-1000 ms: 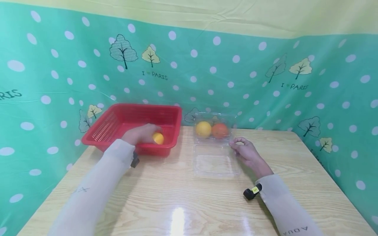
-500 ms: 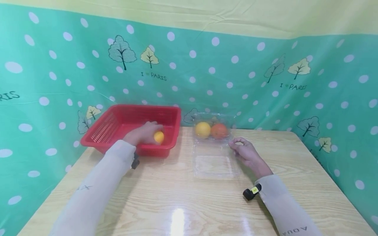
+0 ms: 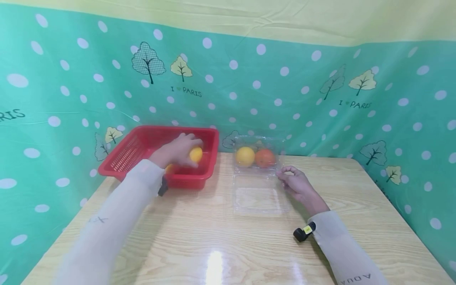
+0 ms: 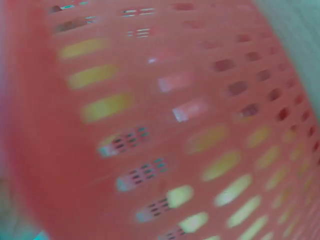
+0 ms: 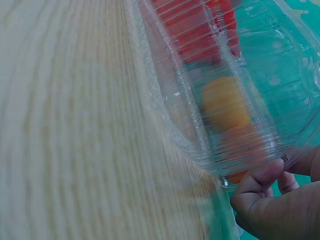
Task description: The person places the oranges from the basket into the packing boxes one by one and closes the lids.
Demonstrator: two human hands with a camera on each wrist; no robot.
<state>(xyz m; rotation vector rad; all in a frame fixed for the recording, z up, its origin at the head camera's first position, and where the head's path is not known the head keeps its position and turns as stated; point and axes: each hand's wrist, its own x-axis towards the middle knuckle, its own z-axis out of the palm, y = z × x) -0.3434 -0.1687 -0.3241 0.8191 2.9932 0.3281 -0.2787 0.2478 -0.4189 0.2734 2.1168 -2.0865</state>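
My left hand [image 3: 177, 151] grips a yellow fruit [image 3: 195, 154] inside the red plastic basket [image 3: 126, 156] at the back left of the table. The left wrist view shows only the blurred slotted wall of the red basket [image 4: 165, 125]. A clear plastic clamshell box [image 3: 259, 198] lies open in the middle, holding a yellow fruit [image 3: 244, 156] and an orange-red fruit [image 3: 265, 157]. My right hand [image 3: 296, 183] pinches the box's right edge. In the right wrist view its fingers [image 5: 260, 187] hold the clear box [image 5: 220, 85] at the corner, with the yellow fruit [image 5: 224, 102] inside.
The wooden table [image 3: 213, 245] is walled at the back and sides by a teal dotted cloth [image 3: 285, 91]. A small black wrist device [image 3: 303, 232] sits on my right sleeve.
My left hand has lifted the yellow fruit up and slightly right within the red basket. The right hand and the clear box have stayed put.
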